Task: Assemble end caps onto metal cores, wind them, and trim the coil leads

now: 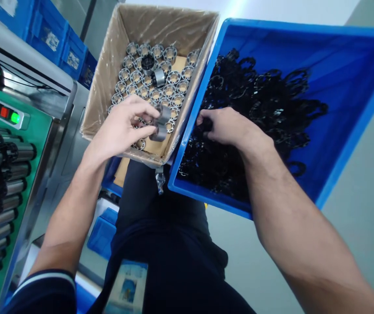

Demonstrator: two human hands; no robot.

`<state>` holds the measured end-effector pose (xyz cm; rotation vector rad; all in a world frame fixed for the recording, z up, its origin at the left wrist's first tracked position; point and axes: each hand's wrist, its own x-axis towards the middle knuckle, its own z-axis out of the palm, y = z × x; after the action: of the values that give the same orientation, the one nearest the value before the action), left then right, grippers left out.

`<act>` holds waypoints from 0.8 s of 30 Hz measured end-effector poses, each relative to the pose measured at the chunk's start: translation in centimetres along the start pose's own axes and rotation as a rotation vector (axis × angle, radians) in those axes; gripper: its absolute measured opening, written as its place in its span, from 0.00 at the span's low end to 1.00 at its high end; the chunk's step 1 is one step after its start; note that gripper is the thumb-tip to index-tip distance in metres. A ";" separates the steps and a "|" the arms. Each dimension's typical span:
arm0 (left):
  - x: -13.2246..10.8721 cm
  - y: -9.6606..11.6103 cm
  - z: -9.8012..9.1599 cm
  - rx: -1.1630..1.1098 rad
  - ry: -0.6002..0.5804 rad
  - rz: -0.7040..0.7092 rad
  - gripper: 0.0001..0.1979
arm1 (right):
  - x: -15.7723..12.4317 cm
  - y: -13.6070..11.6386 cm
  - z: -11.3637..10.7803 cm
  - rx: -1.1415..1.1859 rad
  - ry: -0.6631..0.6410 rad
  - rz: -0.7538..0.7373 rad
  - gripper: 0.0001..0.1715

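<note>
My left hand [126, 124] is over the plastic-lined cardboard box [105, 83], its fingers closed on grey metal cylinders; two of them, an upper metal cylinder [164, 114] and a lower one [159, 133], show at the fingertips. Below, rows of open-ended metal rings [156, 94] stand upright in the box. On top of these rows lie two metal cylinders with black inserts, one upright [148, 64] and one on its side [158, 78]. Inside the blue bin [304, 192], my right hand [222, 126] pinches a black plastic part [205, 125] above a heap of black plastic rings [281, 100].
At left, a green surface [43, 126] carries several metal cylinders with black ends [20, 152] beside a panel of lit buttons [4, 111]. Blue crates [51, 39] line the upper left. A metal clip [160, 179] hangs at the box's near edge.
</note>
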<state>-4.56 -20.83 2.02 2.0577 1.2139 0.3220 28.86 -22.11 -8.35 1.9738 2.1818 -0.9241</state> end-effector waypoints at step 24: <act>-0.3 2.9 9.1 -1.034 0.151 0.017 0.20 | -7.8 -8.8 -2.5 0.939 0.223 -0.276 0.18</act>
<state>2.08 -26.08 -2.47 1.1483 0.8234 0.9037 23.02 -27.88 0.38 2.1675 2.4233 -2.1841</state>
